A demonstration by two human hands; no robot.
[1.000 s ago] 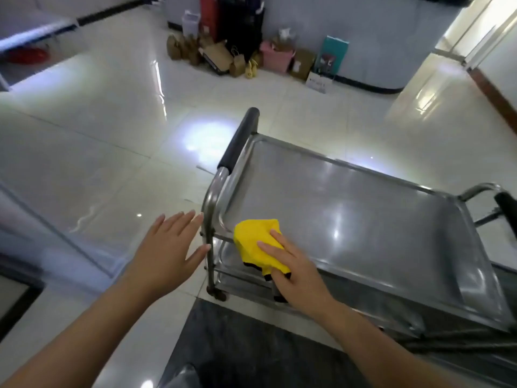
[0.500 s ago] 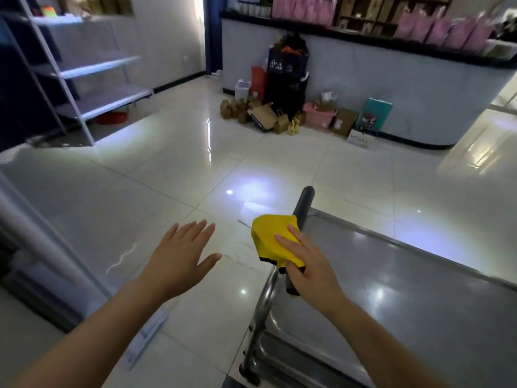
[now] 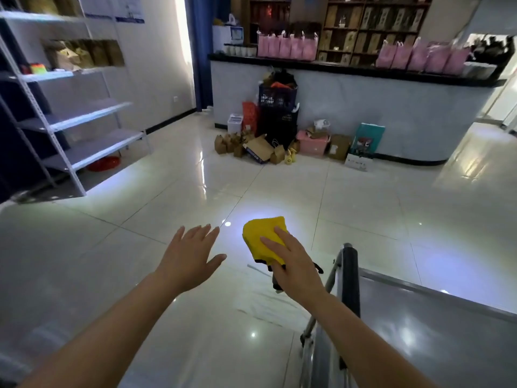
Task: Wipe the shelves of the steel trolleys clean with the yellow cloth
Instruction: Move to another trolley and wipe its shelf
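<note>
My right hand (image 3: 295,271) holds the yellow cloth (image 3: 264,236) in the air above the tiled floor, to the left of the steel trolley; its thumb is hidden under the cloth. A dark edge of the cloth hangs below the hand. The steel trolley (image 3: 436,331) fills the lower right corner, with its black handle (image 3: 349,275) just right of my right wrist. My left hand (image 3: 188,256) hovers over the floor with fingers spread and holds nothing.
A white metal rack (image 3: 84,116) stands at the left wall. Boxes, bags and a dark crate (image 3: 277,113) are piled against a long counter (image 3: 391,107) at the back. Glossy tiled floor (image 3: 167,191) stretches between.
The view has risen from the trolley's top shelf to the room. My right hand has lifted the cloth off the shelf and past the handle, out over the floor. The left hand stays spread.
</note>
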